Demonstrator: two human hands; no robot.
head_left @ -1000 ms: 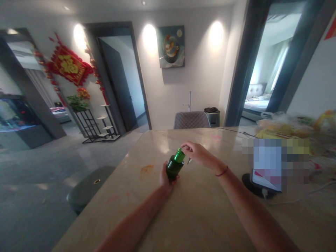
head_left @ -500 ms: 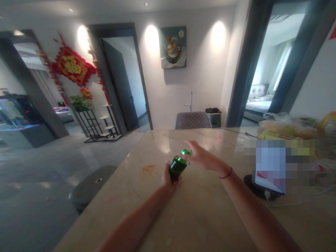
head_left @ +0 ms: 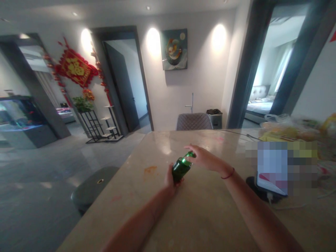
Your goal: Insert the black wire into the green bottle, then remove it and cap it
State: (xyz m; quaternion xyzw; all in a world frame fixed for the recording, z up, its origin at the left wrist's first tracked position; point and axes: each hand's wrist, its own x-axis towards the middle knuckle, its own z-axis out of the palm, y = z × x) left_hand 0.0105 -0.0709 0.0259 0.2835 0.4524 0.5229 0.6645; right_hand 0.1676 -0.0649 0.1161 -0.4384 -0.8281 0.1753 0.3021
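Observation:
A dark green bottle point(head_left: 180, 170) with a shiny, brighter green top point(head_left: 188, 158) leans up and to the right, just over the table point(head_left: 207, 217). Around its lower body my left hand point(head_left: 172, 180) is closed, thumb on the near left side and fingertips showing beneath. At the upper end my right hand point(head_left: 201, 155), with a thin red cord on its wrist, has its thumb and fingers curled about the shiny top. Whether that top is a cap or part of the neck, I cannot tell.
A phone point(head_left: 271, 183) on a dark round stand, with a white cable, is at the right, partly pixelated. Plastic bags point(head_left: 286, 127) lie behind it. A quilted chair point(head_left: 194, 121) faces the far edge; a dark green stool point(head_left: 91, 190) stands at the left.
My right hand's fingers have come down closer about the bottle's shiny top. The view has shifted slightly, so everything sits a little lower and further right.

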